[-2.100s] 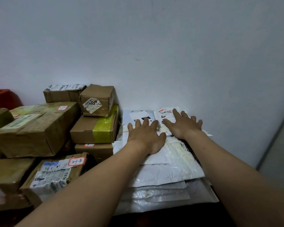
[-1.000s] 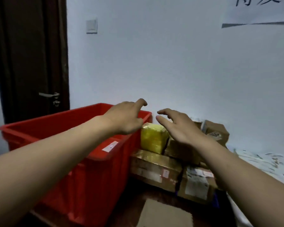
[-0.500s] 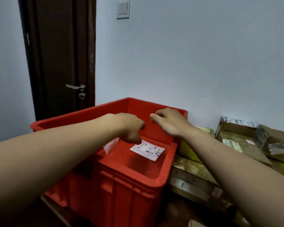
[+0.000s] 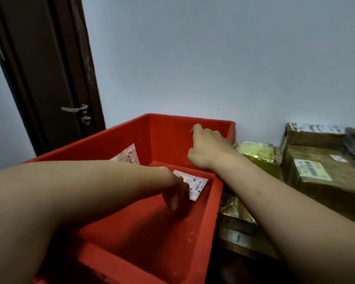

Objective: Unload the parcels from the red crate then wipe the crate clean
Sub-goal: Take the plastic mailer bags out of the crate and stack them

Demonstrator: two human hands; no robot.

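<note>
Dark supporting surface (image 4: 234, 270), seen only as a shadowed strip at bottom right; table or floor, impossible to tell. Standing on it at left, a red plastic crate (image 4: 209, 222). Just beside the crate on the right, a flat cardboard parcel (image 4: 234, 232) bound in shiny yellowish tape, lowest of a stack. Further right, a large brown cardboard box (image 4: 326, 187), its base hidden.

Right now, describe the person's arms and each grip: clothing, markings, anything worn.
The left forearm and right forearm are bare to the frame's edge: no sleeves. The left grip and right grip are bare hands, ungloved, with no watch or band at either wrist. Whether rings are worn cannot be told.
</note>
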